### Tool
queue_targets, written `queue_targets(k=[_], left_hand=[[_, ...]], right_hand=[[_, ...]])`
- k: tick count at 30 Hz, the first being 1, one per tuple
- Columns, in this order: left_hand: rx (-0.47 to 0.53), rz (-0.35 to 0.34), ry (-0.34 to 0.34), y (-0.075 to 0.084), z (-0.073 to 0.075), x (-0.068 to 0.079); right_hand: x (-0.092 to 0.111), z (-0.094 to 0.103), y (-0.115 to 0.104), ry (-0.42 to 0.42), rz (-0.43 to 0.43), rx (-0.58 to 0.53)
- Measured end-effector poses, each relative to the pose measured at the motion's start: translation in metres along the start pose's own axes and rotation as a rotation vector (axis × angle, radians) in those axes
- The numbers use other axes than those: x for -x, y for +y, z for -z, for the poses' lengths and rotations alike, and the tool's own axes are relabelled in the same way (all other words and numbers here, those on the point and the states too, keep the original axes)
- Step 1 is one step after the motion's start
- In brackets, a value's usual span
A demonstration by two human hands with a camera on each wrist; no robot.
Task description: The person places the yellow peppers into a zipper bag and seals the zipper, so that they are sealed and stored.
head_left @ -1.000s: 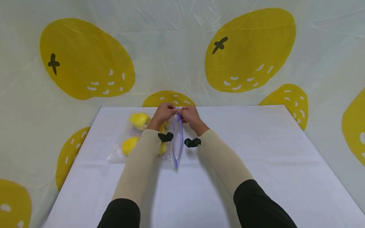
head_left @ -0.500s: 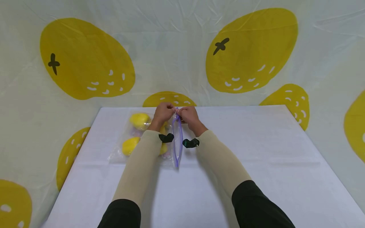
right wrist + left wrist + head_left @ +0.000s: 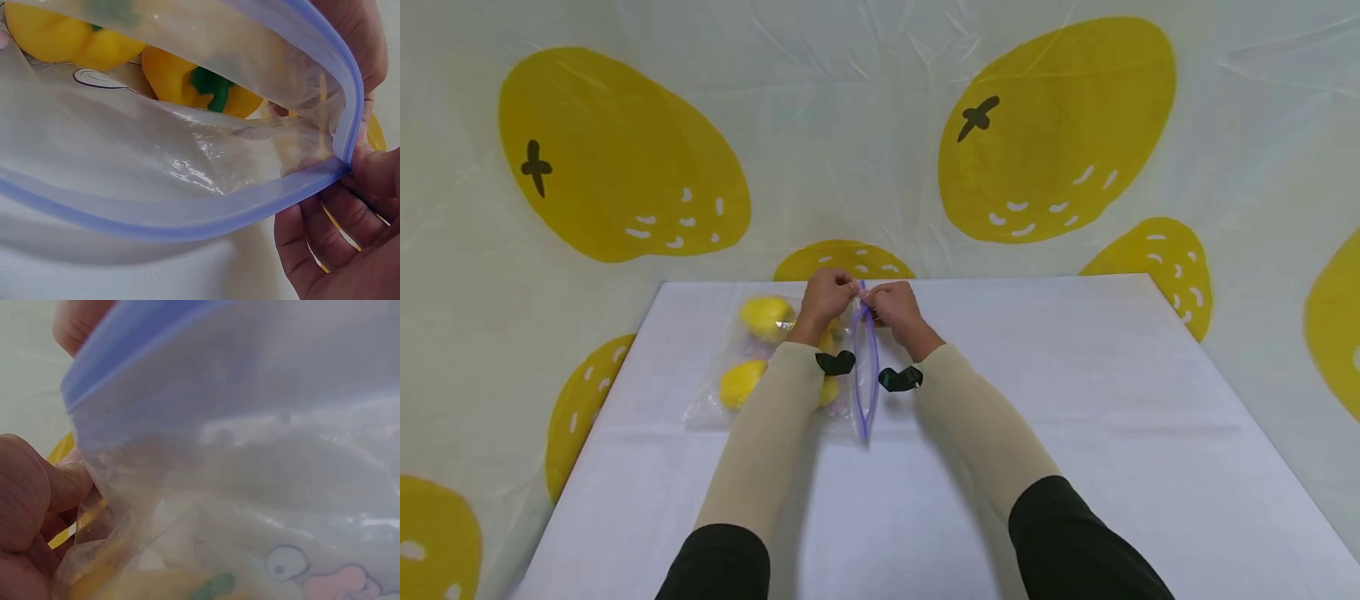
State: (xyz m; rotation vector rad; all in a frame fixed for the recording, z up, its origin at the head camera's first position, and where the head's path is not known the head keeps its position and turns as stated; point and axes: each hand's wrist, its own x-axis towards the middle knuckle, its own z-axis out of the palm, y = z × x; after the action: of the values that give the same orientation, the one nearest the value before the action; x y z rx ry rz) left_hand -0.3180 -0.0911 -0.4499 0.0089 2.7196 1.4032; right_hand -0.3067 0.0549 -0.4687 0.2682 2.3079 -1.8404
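Observation:
A clear zip bag (image 3: 707, 408) with a purple zip edge lies on its side at the table's back, its mouth facing right. Inside are several yellow bell peppers (image 3: 200, 84) with green stems. My left hand (image 3: 827, 298) reaches over the bag and pinches its clear film by the mouth's far corner. Thumb and fingers of my right hand (image 3: 897, 307) pinch the purple zip strip at that same corner. The nearer stretch of the zip gapes, as the right wrist view shows. Printed cartoon figures (image 3: 340, 581) mark the bag's film. My left forearm hides part of the bag.
A white-covered table (image 3: 1105, 483) spreads out below and to the right of the hands. Its back edge runs just beyond the fingertips. Behind hangs a pale cloth (image 3: 842, 158) printed with big yellow fruit. A small dark device (image 3: 836, 362) sits at each wrist.
My right hand and forearm have shifted slightly left. A short purple end of the zip now shows between the two hands. My left hand keeps its hold, and the bag lies nearly where it was.

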Motion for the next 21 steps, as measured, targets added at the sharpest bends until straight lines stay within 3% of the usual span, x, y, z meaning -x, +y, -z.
queue_targets(k=[10,21], left_hand=[[-0.012,-0.028,0.008,0.0010,-0.0015,0.0025],[0.009,0.012,0.002,0.0035,-0.0012,0.0045]], right_hand=[[0.0034,0.0021,0.0011,0.010,-0.003,-0.007],[0.0069,0.0015,0.0037,0.009,0.016,0.004]])
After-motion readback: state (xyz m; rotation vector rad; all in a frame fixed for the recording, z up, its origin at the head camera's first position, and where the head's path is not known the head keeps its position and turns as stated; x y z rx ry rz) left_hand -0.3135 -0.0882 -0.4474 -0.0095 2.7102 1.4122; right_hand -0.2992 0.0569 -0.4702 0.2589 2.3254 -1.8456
